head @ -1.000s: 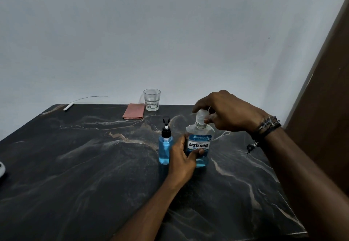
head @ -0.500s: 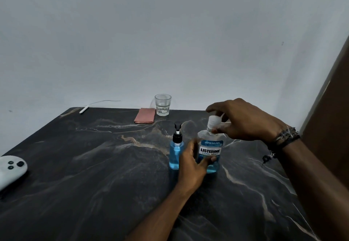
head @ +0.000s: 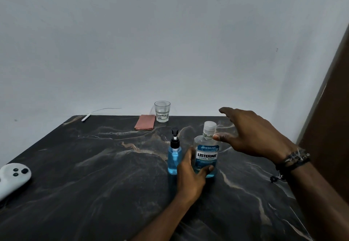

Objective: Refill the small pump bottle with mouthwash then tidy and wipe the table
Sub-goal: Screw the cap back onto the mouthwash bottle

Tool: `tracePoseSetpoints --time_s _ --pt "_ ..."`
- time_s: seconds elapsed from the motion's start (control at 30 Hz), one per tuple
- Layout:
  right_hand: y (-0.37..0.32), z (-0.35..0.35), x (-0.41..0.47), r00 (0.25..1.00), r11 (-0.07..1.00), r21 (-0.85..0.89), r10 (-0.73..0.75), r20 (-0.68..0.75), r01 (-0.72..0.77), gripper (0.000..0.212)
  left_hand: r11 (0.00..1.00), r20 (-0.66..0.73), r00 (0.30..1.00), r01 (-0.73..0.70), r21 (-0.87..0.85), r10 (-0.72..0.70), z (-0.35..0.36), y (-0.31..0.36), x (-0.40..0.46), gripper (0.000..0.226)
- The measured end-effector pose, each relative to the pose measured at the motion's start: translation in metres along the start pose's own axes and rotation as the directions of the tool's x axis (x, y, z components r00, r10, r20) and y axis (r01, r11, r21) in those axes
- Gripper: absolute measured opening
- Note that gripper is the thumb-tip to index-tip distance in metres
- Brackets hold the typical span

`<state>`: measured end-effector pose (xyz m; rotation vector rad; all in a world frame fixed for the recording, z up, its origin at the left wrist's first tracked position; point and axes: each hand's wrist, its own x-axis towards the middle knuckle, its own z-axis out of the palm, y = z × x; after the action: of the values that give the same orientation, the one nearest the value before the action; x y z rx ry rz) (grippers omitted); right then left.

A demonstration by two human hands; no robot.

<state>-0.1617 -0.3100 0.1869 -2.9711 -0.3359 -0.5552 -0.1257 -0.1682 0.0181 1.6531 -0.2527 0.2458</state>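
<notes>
Mouthwash bottle (head: 206,153): counter (head: 94,174) centre, pump bottle (head: 174,157) just beside at 9 o'clock. Likely light, smooth plastic, slippery. Left hand (head: 190,174) grips its base; right hand (head: 251,136) open by its cap (head: 210,126). Hold mid-body.

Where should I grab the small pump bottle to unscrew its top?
Probably grip the black collar of the small pump bottle from above with the right hand, which is open and free. The bottle stands upright, its nozzle pointing up. The left hand, now wrapped around the Listerine bottle, could shift to steady the blue body.
</notes>
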Motion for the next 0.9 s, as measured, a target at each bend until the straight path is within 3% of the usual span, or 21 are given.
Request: tracePoseSetpoints --time_s 0.27,0.4,0.47,0.57,0.63,0.7,0.77,0.9 --pt "-0.01 0.01 -0.024 0.982 0.998 0.051 0.044 -0.183 -0.035 0.081 0.999 -0.02 1.0 0.017 0.044 -0.016 -0.01 0.003 -0.02 0.067" --pt "-0.021 0.01 -0.035 0.938 0.997 0.082 0.035 -0.346 -0.007 0.079 0.994 -0.009 1.0 0.015 0.105 -0.014 -0.024 0.001 -0.037 0.067" --pt "-0.029 0.013 -0.04 0.874 0.981 0.176 0.01 -0.486 0.087 0.067 0.99 -0.008 0.998 0.055 0.128 -0.054 -0.04 -0.005 -0.048 0.07" --pt "-0.05 0.027 -0.048 0.775 0.907 0.327 0.002 -0.632 0.265 0.036 0.988 -0.075 0.995 0.08 0.13 -0.07 -0.078 -0.004 -0.049 0.049" --pt "-0.067 0.047 -0.049 0.818 0.845 0.439 0.004 -0.575 0.304 0.02 0.981 -0.167 0.985 0.066 0.182 -0.036 -0.103 0.002 -0.033 0.043" --pt "-0.083 0.07 -0.047 0.898 0.822 0.519 0.022 -0.44 0.235 0.016 0.978 -0.271 0.962 0.038 0.203 0.019 -0.124 0.012 -0.008 0.044" --pt "-0.095 0.092 -0.042 0.949 0.844 0.52 0.043 -0.311 0.133 0.021 0.976 -0.336 0.938 -0.017 0.218 0.092 -0.137 0.019 0.019 0.037" --pt "-0.111 0.121 -0.03 0.978 0.915 0.402 0.099 -0.181 -0.018 0.041 0.977 -0.389 0.912 -0.057 0.204 0.134 -0.144 0.011 0.074 0.031"
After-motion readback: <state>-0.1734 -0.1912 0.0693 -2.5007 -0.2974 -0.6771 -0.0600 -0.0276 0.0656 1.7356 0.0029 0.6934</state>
